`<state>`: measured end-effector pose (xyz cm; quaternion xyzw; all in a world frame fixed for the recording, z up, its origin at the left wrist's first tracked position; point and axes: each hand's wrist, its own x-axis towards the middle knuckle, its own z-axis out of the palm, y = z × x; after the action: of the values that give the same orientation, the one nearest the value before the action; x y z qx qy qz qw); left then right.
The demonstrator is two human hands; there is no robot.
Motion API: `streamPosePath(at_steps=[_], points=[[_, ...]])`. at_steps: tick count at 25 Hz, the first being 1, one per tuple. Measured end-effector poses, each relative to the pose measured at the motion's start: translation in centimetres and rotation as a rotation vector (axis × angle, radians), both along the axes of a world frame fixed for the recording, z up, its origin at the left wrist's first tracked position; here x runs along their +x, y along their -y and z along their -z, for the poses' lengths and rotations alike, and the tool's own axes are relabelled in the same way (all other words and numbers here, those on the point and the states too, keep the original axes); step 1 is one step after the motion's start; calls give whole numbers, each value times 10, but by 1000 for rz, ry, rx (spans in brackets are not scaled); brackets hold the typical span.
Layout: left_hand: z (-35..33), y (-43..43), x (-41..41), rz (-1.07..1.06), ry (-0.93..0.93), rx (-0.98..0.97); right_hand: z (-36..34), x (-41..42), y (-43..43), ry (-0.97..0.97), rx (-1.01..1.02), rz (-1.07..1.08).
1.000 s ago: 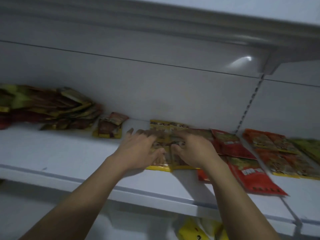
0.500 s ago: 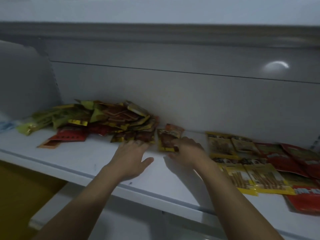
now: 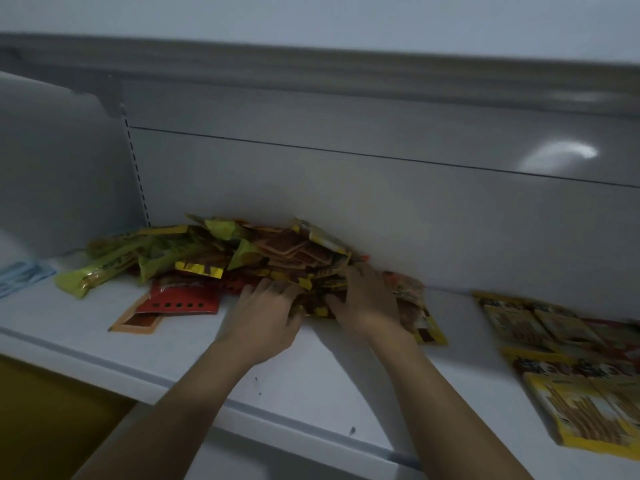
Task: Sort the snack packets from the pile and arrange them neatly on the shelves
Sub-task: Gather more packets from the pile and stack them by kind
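Dim white shelf [image 3: 311, 386], grey back panel [image 3: 346, 209]

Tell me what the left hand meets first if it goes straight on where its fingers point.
The jumbled pile of yellow, green and red snack packets; the left hand seems to touch its edge.

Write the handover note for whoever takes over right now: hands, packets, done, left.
Left hand and right hand: both dug into the right end of the pile; grip unclear.
Pile: mixed packets, heaped at the back of the shelf.
Done: yellow packets laid flat in rows on the right.
Left: sort the pile and lay it out.
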<state>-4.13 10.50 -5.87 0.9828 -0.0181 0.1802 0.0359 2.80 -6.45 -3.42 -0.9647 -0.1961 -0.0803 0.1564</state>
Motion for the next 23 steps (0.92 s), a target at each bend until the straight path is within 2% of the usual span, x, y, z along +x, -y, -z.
streamPosePath(at_steps=[6, 10, 19, 23], points=[[-3, -25, 13, 22, 171, -29, -6, 15, -35, 175, 108, 17], [-10, -40, 18, 13, 295, -87, -13, 31, -54, 231, 46, -8], [-22, -56, 41, 26, 321, 15, -26, 62, -76, 128, -63, 12], [-22, -56, 49, 20, 337, 60, -27, 59, -75, 191, -125, 10]])
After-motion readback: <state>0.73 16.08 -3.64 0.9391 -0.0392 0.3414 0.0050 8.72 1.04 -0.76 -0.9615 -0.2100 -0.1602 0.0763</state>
